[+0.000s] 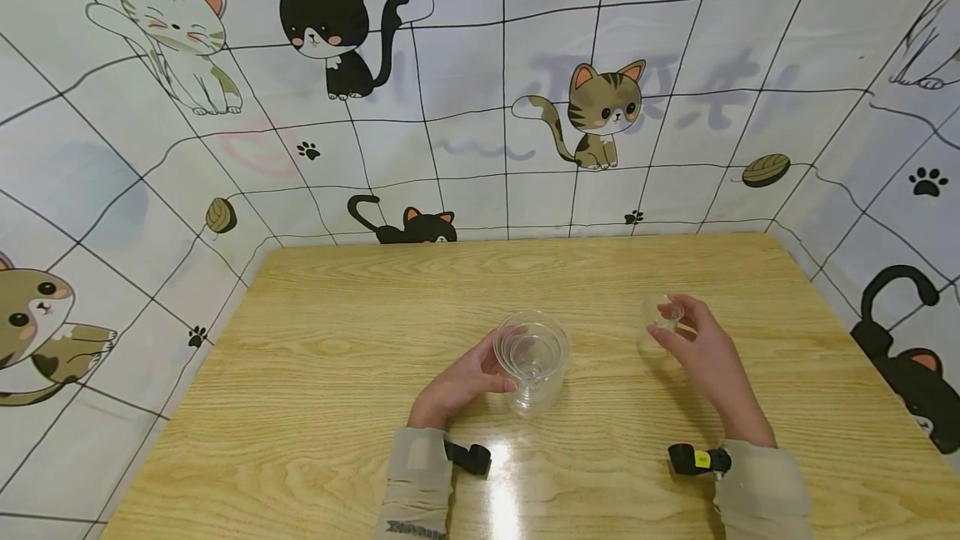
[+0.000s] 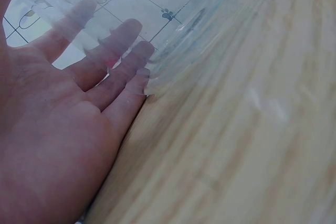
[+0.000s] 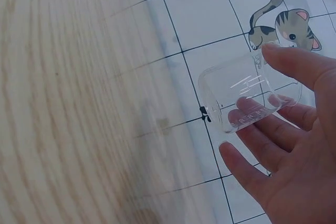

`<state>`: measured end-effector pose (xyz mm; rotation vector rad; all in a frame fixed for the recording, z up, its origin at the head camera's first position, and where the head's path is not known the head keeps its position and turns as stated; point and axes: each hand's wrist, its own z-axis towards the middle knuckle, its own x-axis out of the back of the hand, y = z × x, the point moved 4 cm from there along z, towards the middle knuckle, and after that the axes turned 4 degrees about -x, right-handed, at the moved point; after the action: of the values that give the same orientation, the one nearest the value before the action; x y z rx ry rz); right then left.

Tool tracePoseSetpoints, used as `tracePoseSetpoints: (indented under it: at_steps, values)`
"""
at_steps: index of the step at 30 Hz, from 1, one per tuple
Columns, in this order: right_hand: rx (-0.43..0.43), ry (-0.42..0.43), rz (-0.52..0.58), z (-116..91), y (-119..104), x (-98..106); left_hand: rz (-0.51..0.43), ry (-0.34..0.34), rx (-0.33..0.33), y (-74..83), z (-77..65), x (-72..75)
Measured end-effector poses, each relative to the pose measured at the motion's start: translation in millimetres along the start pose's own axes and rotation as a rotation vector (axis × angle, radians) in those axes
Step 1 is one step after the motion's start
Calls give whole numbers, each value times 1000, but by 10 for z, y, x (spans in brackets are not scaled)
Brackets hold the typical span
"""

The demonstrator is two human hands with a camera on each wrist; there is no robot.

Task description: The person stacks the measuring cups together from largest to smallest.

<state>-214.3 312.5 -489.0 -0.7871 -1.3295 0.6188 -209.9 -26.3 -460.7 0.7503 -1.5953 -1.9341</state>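
A wide clear cup (image 1: 551, 357) stands on the table, with several round rims showing inside it, as if other clear vessels sit within. My left hand (image 1: 468, 373) holds it from the left side, thumb at the front and fingers behind. Through its clear wall (image 2: 178, 51) those fingers show in the left wrist view. To the right, my right hand (image 1: 701, 348) grips a small clear cup (image 3: 236, 95) between thumb and fingers. That cup carries pale line marks and lies tilted on its side in the right wrist view, off the table.
The wooden table (image 1: 360, 298) extends to a white cloth wall (image 1: 465, 90) with grid lines and cartoon cats at the back and both sides. Black straps with small devices (image 1: 472, 458) sit on both wrists.
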Motion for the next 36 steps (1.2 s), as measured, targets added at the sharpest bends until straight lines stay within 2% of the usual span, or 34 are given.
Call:
tracePoseSetpoints:
  at_steps: [2, 5, 13, 18, 21, 28, 33, 36]
  values:
    - [7, 14, -22, 28, 47, -9, -3, 2, 0, -1, 1, -1]
    - [14, 14, -12, 16, 1, 3, -3, 3, 1, -4, 2, -2]
    - [-7, 54, 95, -220, -592, 135, 2, -1, 4, 0, 2, -4]
    - [0, 89, 119, -259, -711, 162, 14, -4, 7, -5, -1, 2]
    - [36, 105, 132, -219, -649, 145, 13, -6, 7, -12, -4, 8]
    - [94, 180, 90, 22, -148, 19, 13, -22, 21, -18, 4, 12]
    - [131, 154, 226, 34, -146, 5, 15, -22, 22, -12, 7, 11]
    - [138, 169, 225, 44, -142, -16, 15, -6, 15, -18, 5, 13]
